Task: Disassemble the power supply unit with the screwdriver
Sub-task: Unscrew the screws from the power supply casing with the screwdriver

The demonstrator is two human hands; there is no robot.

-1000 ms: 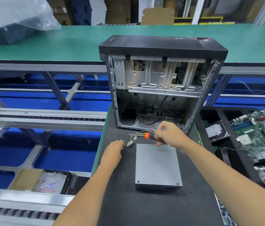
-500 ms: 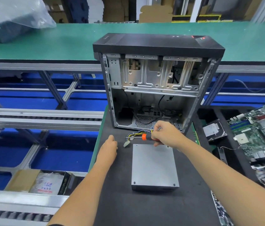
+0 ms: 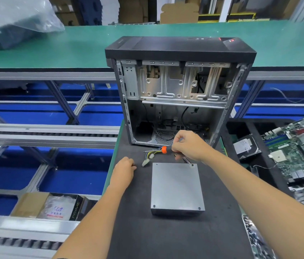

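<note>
Behind power supply unit (image 3: 177, 187), screwdriver (image 3: 163, 150).

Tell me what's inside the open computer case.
Inside the computer case: an empty metal drive cage up top, loose black cables and a perforated fan grille below. The right hand, gripping the screwdriver, covers the lower right corner.
</note>
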